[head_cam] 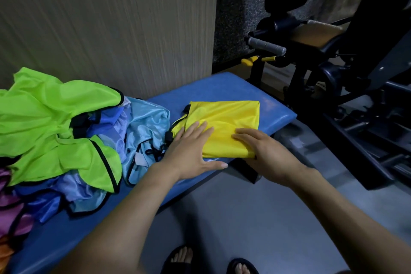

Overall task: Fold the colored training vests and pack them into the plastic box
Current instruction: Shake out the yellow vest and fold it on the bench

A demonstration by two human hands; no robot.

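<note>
Yellow vest [224, 127] lies folded on the blue tabletop [222, 89]; I see both hands [191, 149] [264, 149] pressing it, fingers flat, released. Vest pile [66, 131] crowds left; gym machine [333, 62] stands right.

Head-worn view, forward-down, close over bench [255, 93]

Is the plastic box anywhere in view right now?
No, only the blue bench, yellow vest, the vest pile and gym equipment show.

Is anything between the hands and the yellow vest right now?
No. Both the left hand and right hand lie directly on the folded yellow vest. The plastic box is not in view.
</note>
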